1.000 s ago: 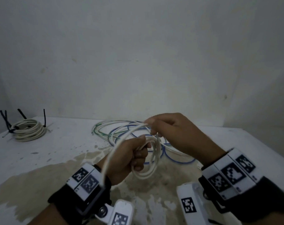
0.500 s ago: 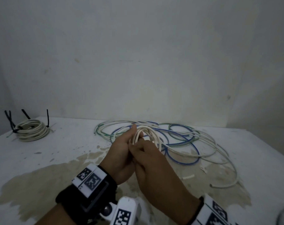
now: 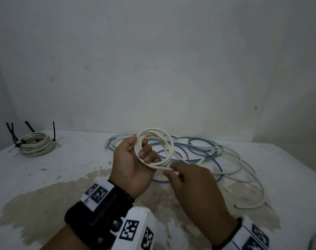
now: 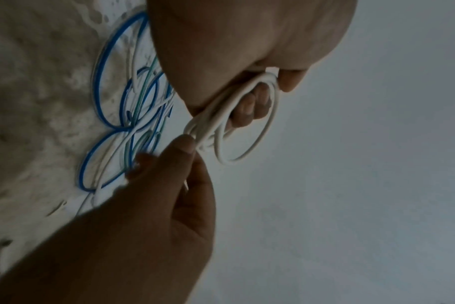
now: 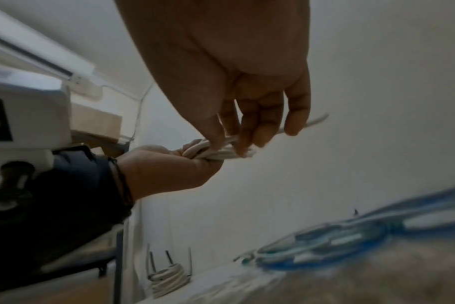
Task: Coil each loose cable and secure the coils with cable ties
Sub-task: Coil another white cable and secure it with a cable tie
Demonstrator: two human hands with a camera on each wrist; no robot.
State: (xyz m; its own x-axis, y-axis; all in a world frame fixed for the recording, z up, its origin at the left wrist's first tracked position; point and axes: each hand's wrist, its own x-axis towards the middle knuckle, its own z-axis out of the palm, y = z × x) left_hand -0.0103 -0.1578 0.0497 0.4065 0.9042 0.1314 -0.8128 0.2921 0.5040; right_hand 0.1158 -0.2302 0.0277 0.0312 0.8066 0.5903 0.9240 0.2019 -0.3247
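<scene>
My left hand (image 3: 135, 159) is raised above the table, palm toward me, its fingers curled through a small white cable coil (image 3: 154, 134) of several loops. My right hand (image 3: 173, 175) is just below and to the right, pinching the cable's free end against the coil's lower edge. In the left wrist view the coil (image 4: 262, 131) hangs from the left fingers while the right hand's fingertips (image 4: 185, 148) touch its bundled side. In the right wrist view the right hand's fingers (image 5: 244, 142) press on the bundle (image 5: 216, 153) and the cable's tail (image 5: 317, 121) sticks out past them.
A tangle of loose blue, green and white cables (image 3: 207, 152) lies on the stained white table (image 3: 63, 177) behind the hands. A finished white coil with black cable ties (image 3: 36, 146) sits at the far left by the wall.
The right hand came down from laying a loop over the left hand to the coil's lower edge. The left hand turned palm up and lifted the coil, whose loops are now gathered.
</scene>
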